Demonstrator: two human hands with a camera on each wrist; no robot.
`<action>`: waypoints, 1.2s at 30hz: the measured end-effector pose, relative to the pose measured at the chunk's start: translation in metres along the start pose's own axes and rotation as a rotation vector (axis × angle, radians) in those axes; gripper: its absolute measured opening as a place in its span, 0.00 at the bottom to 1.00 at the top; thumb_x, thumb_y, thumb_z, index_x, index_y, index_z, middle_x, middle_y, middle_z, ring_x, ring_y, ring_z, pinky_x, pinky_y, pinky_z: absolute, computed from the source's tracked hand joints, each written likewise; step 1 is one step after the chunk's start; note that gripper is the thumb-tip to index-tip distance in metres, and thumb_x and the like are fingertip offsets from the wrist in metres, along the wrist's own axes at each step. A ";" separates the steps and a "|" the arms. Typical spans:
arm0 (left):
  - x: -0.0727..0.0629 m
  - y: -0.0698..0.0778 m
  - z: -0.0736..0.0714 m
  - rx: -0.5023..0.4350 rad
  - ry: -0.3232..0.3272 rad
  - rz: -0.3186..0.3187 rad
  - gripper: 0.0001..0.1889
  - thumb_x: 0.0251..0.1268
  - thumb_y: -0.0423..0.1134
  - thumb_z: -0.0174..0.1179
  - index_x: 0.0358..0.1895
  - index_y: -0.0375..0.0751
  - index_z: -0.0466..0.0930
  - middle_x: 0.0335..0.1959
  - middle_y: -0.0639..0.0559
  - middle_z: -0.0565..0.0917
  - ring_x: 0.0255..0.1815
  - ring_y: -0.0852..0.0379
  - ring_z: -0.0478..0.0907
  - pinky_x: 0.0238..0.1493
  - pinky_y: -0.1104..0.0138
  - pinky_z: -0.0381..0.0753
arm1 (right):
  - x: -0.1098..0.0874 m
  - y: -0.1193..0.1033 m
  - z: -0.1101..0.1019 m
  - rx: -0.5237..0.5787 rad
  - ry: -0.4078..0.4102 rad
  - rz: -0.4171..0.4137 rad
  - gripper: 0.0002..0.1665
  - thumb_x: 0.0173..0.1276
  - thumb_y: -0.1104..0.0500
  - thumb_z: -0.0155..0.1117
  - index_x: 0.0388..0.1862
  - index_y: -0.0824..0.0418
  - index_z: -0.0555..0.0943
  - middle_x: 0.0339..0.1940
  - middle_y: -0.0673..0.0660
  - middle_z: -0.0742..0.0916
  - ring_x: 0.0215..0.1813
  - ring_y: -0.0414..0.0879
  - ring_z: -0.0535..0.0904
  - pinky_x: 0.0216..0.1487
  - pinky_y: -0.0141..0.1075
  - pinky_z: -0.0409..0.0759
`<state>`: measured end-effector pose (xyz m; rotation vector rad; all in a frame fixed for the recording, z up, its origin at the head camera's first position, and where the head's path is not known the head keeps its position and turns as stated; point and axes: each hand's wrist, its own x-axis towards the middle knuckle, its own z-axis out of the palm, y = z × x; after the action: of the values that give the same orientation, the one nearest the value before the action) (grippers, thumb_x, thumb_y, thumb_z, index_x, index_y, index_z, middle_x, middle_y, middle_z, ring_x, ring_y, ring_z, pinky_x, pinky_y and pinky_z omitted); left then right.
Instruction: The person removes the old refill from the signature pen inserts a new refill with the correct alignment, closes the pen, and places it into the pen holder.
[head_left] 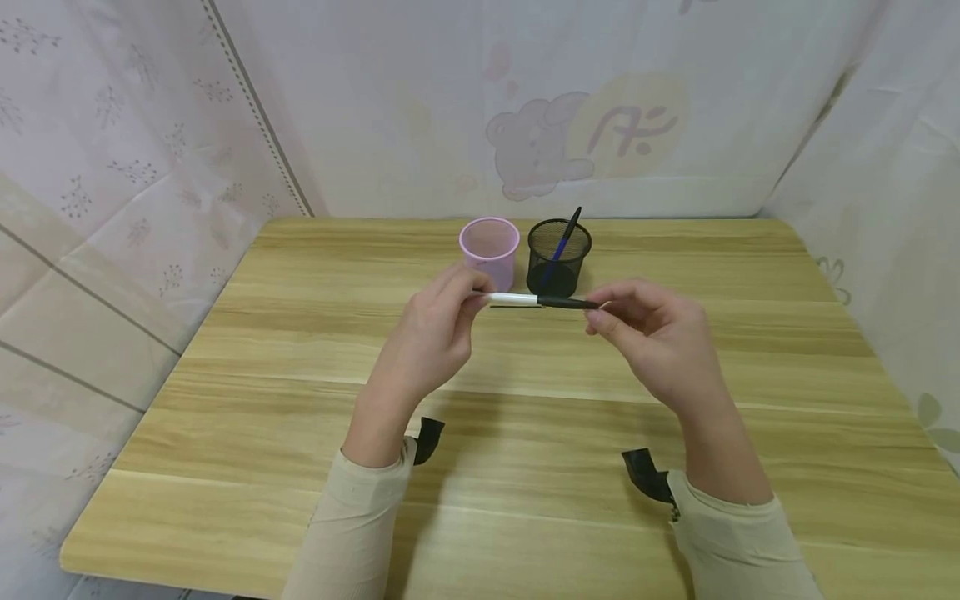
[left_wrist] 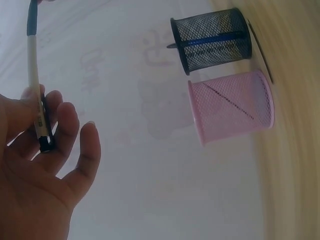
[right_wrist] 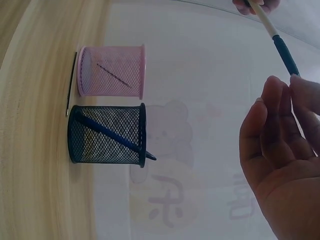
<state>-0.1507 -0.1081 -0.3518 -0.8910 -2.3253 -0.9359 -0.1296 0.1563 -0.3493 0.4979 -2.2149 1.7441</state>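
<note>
A white and black pen (head_left: 517, 298) is held level above the table between both hands. My left hand (head_left: 438, 333) pinches its white end, and the black clip end shows among the fingers in the left wrist view. With thumb and forefinger, my right hand (head_left: 656, 337) pinches the tip of the black section (right_wrist: 285, 54). Beyond the hands stand a pink mesh cup (head_left: 490, 242) and a black mesh cup (head_left: 553, 265), side by side. A blue pen with a black end (head_left: 573, 221) leans inside the black cup.
On the wooden table (head_left: 300, 350), a thin dark rod like a pen refill (right_wrist: 71, 85) lies just in front of the cups. A slim dark line (left_wrist: 227, 100) shows through the pink mesh. Patterned fabric (head_left: 390, 100) hangs behind the table and along both sides.
</note>
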 end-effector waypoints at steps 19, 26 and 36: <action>0.002 0.001 -0.002 0.036 0.019 -0.006 0.04 0.80 0.30 0.58 0.49 0.38 0.81 0.43 0.48 0.84 0.37 0.54 0.78 0.40 0.64 0.80 | 0.002 -0.002 -0.001 -0.122 0.009 0.011 0.03 0.74 0.68 0.69 0.40 0.67 0.89 0.29 0.38 0.89 0.33 0.33 0.86 0.39 0.23 0.80; 0.003 0.000 -0.001 0.032 0.016 -0.011 0.04 0.80 0.31 0.58 0.49 0.39 0.82 0.43 0.49 0.84 0.36 0.55 0.77 0.38 0.65 0.79 | 0.002 -0.003 -0.001 -0.140 0.009 0.031 0.09 0.77 0.65 0.67 0.36 0.66 0.89 0.28 0.38 0.88 0.33 0.35 0.85 0.40 0.24 0.80; 0.002 0.000 0.002 0.012 0.009 -0.026 0.04 0.80 0.31 0.58 0.49 0.38 0.82 0.44 0.49 0.84 0.41 0.55 0.80 0.41 0.64 0.81 | 0.003 -0.003 -0.001 -0.196 0.002 0.061 0.14 0.81 0.61 0.63 0.33 0.66 0.88 0.26 0.38 0.87 0.33 0.34 0.83 0.36 0.25 0.78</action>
<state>-0.1528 -0.1062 -0.3516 -0.8517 -2.3379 -0.9338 -0.1307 0.1567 -0.3454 0.3876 -2.3908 1.5314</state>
